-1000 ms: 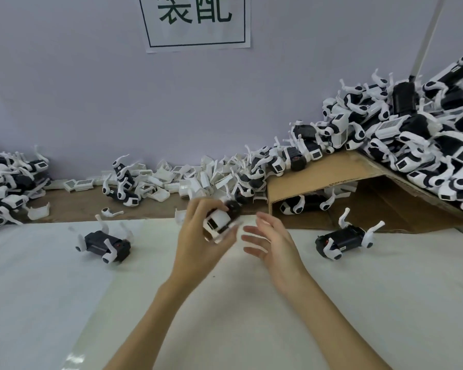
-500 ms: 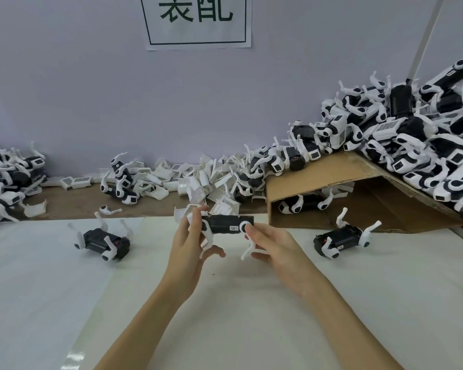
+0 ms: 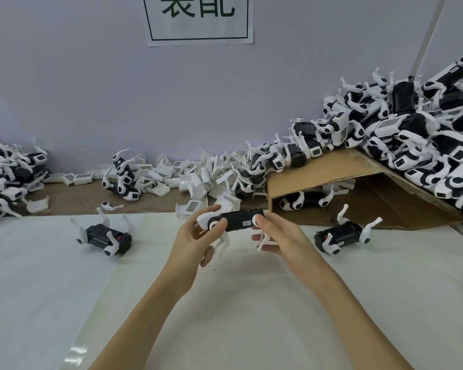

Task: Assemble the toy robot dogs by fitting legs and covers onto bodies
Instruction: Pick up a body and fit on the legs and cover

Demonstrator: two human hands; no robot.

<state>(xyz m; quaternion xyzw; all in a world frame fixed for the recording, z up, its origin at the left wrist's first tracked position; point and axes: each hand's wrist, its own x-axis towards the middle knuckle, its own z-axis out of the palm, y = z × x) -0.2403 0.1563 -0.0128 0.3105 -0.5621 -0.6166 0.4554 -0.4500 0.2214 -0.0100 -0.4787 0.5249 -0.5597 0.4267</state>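
Observation:
A black toy dog body [image 3: 238, 220] with white legs is held sideways above the white mat, between both hands. My left hand [image 3: 195, 240] grips its left end, the thumb lying over a white leg joint. My right hand [image 3: 281, 236] grips the right end, thumb on the white round joint, while white legs hang down between the fingers. Two more black dog bodies lie on their backs with legs up, one on the left [image 3: 106, 237] and one on the right [image 3: 344, 235]. Loose white covers [image 3: 198, 180] are piled behind my hands.
A tilted cardboard sheet [image 3: 332, 172] at the right carries a large heap of toy dogs [image 3: 417, 129]. Another heap of dogs [image 3: 6, 177] sits at the far left. One loose white leg [image 3: 110, 206] lies on the brown board by the wall.
The dog has turned from end-on in my left hand to sideways between both hands. My right hand, open a second ago, now grips its right end.

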